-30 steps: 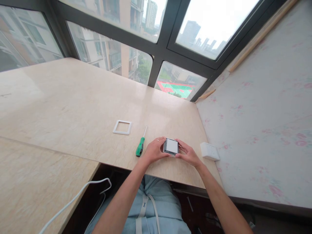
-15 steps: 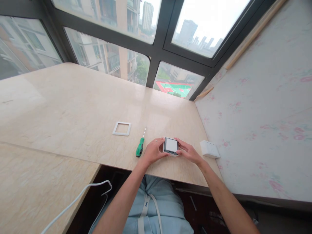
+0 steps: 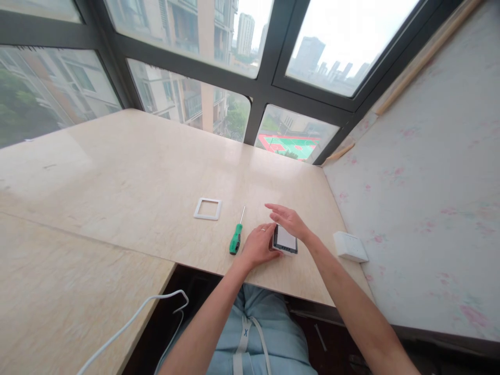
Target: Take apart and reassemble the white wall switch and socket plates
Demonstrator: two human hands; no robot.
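My left hand grips the left side of a small square switch module with a white face and grey sides, resting near the front edge of the beige table. My right hand hovers just above and behind the module, fingers stretched out toward the left, holding nothing. A green-handled screwdriver lies just left of my left hand. Farther left and back, a white square frame lies flat.
A white switch plate sits at the table's right edge against the flowered wall. A white cable hangs by the lower table section at the left. Dark-framed windows run behind the table. My blue-clad lap is below the edge.
My right hand has let go of the module's right side and lifted, reaching left over it with open fingers. The left hand keeps its grip. The camera view shifted slightly.
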